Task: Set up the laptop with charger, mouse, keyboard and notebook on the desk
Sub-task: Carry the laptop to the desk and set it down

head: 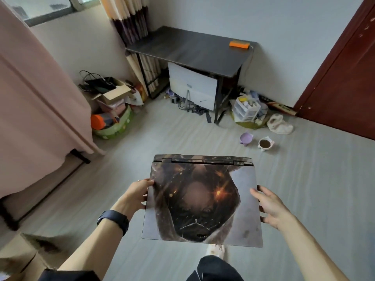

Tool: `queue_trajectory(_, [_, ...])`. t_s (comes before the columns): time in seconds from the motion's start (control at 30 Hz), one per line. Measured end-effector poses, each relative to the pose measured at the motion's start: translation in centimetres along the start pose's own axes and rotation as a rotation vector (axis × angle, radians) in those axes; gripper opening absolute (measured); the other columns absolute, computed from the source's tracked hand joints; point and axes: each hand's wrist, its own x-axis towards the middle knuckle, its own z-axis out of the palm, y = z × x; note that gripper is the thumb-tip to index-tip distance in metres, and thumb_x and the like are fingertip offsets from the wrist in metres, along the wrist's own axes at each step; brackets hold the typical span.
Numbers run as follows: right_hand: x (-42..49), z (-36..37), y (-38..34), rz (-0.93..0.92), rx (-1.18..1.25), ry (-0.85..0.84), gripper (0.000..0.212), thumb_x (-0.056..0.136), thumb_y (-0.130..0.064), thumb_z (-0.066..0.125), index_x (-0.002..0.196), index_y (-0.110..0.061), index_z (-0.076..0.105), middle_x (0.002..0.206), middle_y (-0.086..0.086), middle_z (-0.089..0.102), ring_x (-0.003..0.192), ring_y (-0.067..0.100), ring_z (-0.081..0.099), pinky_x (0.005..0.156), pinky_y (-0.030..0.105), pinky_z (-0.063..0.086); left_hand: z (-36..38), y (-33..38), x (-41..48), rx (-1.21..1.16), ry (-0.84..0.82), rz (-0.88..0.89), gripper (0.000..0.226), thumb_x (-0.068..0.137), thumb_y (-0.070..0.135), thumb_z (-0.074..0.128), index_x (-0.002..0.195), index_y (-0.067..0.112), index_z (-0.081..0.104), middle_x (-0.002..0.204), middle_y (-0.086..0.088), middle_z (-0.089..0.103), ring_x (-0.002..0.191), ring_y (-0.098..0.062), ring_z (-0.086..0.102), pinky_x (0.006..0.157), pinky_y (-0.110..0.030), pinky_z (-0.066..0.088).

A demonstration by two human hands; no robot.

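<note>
I carry a closed laptop [200, 201] flat in front of me, its lid covered by a dark printed picture. My left hand [136, 194] grips its left edge, thumb on the lid. My right hand [269, 205] holds the right edge, fingers spread along the side. The dark desk [188, 50] stands against the far wall, a few steps ahead. An orange power strip [239, 44] lies at the desk's back right corner. No mouse, keyboard or notebook is visible.
A white drawer unit [192, 86] sits under the desk. Clutter boxes [110, 102] line the left wall beside a pink-covered bed [36, 94]. Two small bowls [256, 140] and a plastic organiser [246, 109] stand on the floor at right. A dark red door [345, 67] is at far right.
</note>
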Motion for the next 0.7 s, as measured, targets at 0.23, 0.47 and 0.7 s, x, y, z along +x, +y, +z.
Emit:
queue_trajectory(0.23, [10.9, 2.2, -15.3, -0.063, -0.094, -0.056, 0.027, 0.099, -0.036, 0.060, 0.125, -0.031, 0.061, 0.114, 0.000, 0.072, 0.102, 0.025, 0.066, 0.073, 0.037, 0.052, 3.0, 12.6, 5.3, -0.074, 0.079, 0.037, 0.024, 0.099, 0.021, 0.054, 0.122, 0.019, 0.061, 0.105, -0.012, 0.056, 0.082, -0.027, 0.051, 0.082, -0.044, 0.040])
queue_trajectory(0.47, [21.4, 6.6, -28.0, -0.129, -0.136, -0.050, 0.021, 0.099, -0.032, 0.059, 0.118, -0.027, 0.064, 0.106, 0.002, 0.072, 0.089, 0.023, 0.066, 0.077, 0.038, 0.051, 4.1, 24.5, 13.4, -0.152, 0.077, 0.036, 0.011, 0.100, 0.019, 0.052, 0.102, 0.020, 0.062, 0.093, -0.010, 0.056, 0.081, -0.028, 0.053, 0.086, -0.047, 0.042])
queue_trajectory(0.7, [33.2, 12.4, -38.7, -0.101, -0.094, 0.013, 0.020, 0.098, -0.035, 0.060, 0.116, -0.028, 0.065, 0.109, 0.001, 0.072, 0.094, 0.024, 0.067, 0.068, 0.033, 0.053, 3.7, 39.9, 24.9, -0.112, 0.029, 0.045, 0.019, 0.099, 0.021, 0.054, 0.116, 0.018, 0.061, 0.097, -0.009, 0.052, 0.076, -0.025, 0.049, 0.083, -0.044, 0.038])
